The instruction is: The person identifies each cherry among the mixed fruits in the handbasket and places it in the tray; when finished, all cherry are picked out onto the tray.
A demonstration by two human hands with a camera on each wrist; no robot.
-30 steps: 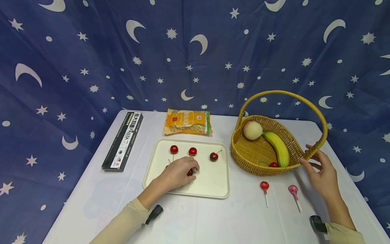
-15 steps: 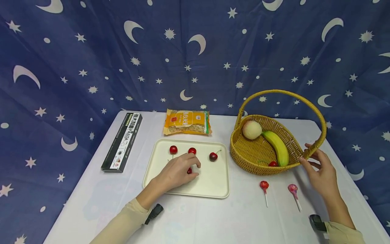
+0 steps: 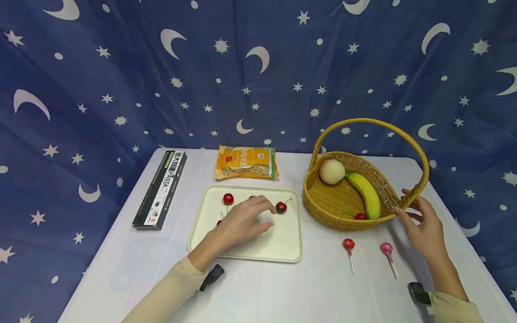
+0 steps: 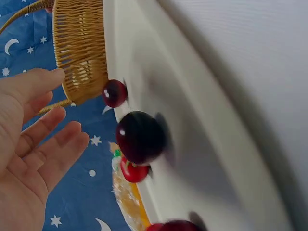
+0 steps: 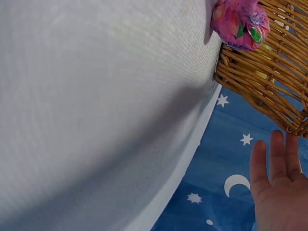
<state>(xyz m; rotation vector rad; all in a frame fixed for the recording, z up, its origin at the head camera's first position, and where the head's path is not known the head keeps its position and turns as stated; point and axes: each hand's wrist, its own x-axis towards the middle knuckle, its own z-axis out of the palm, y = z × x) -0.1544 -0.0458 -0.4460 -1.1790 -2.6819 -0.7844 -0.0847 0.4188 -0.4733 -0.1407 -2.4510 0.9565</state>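
My left hand [image 3: 244,223] is held over a cream tray [image 3: 278,251], holding nothing, its fingers loosely bent and thumb apart. Its fingertips are close to a dark red cherry [image 3: 281,207] with a stem. Another cherry [image 3: 228,199] lies at the upper left of the tray; others are partly covered by the hand. The left wrist view shows a large dark cherry [image 4: 140,138] on the tray, apart from the fingers. At the right, my right hand [image 3: 425,229] grips the wicker basket [image 3: 323,215] at the handle's base, thumb in front and fingers behind.
The basket contains a peach [image 3: 332,172], a banana [image 3: 365,193] and a cherry [image 3: 360,216]. Two lollipops, one red [image 3: 348,244] and one pink [image 3: 386,249], lie before it. Behind the tray is a yellow food packet [image 3: 246,162]; a pasta box [image 3: 159,190] lies left.
My left hand has shifted right and away from the cherry it was around, toward the stemmed cherry at the tray's right. My right hand stays at the basket; the head view shifts slightly.
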